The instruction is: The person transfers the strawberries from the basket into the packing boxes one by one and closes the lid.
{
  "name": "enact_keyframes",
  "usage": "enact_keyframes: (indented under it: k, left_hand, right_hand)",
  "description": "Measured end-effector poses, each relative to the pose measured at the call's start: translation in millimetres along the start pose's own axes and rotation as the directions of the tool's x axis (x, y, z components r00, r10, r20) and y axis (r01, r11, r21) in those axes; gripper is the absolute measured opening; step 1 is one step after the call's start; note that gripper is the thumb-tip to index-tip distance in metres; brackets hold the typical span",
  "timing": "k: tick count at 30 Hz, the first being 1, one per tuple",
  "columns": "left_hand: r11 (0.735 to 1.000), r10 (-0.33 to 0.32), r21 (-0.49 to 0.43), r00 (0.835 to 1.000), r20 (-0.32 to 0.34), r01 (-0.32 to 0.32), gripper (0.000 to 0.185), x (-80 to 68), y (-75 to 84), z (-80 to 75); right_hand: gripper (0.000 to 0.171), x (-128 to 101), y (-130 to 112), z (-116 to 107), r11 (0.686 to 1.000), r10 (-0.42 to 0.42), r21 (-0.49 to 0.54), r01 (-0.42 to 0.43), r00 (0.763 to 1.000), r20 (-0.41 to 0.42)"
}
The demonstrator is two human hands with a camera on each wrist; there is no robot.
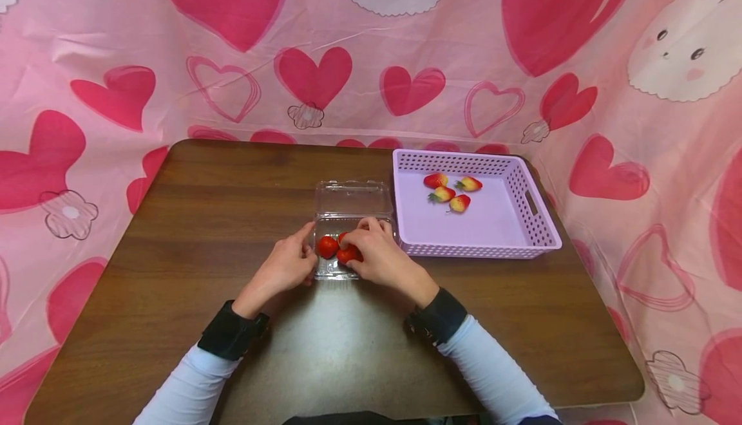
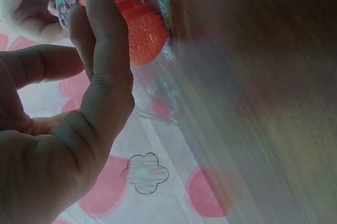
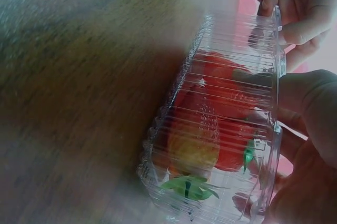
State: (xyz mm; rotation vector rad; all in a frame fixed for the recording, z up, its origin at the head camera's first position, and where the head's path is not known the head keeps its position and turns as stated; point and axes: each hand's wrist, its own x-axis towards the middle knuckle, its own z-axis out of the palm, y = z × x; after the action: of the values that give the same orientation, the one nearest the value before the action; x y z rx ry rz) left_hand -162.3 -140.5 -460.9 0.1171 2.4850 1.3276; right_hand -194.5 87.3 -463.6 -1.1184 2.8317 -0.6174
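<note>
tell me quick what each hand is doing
left hand: fingers pinch the rim of the clear box
right hand: fingers curled over a strawberry in the box

Right hand [image 1: 379,254] covers near-right part of clear clamshell box [image 1: 348,219]; strawberry count inside not readable. Left-wrist view: table [image 2: 263,103] motion-blurred, left hand [image 2: 63,145] cut by frame edge. Right-wrist view: box lower end cropped.

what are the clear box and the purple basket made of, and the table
The clear ribbed clamshell box looks like thin glossy plastic: see-through, with moulded ridges. The lilac perforated basket seems matte rigid plastic, judging by its uniform holes and moulded handle slot. The dark brown table shows wood grain, possibly laminate, with a soft sheen.
</note>
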Motion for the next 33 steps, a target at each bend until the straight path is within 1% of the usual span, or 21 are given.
enact_keyframes:
  k: [5, 16, 27, 33]
  left_hand:
    - [1.000, 0.004, 0.005, 1.000, 0.003, -0.004, 0.074, -0.3, 0.8, -0.6]
    - [1.000, 0.018, 0.010, 1.000, 0.009, -0.018, 0.074, -0.8, 1.2, -0.5]
    - [1.000, 0.010, 0.027, 1.000, 0.001, -0.010, 0.075, -0.5, 0.0, 0.4]
    - [1.000, 0.007, 0.027, 1.000, -0.002, -0.007, 0.075, -0.6, 0.4, 0.2]
  right_hand:
    - [0.029, 0.3, 0.9, 1.3, 1.000, -0.001, -0.002, 0.001, 1.000, 0.000]
    - [0.029, 1.1, 2.2, 3.4, 1.000, 0.006, -0.002, -0.006, 1.000, 0.027]
    - [0.030, 4.0, 3.2, 5.3, 1.000, 0.025, -0.020, -0.024, 0.997, 0.076]
    - [0.032, 4.8, 3.6, 4.2, 0.999, 0.018, -0.035, -0.015, 0.997, 0.071]
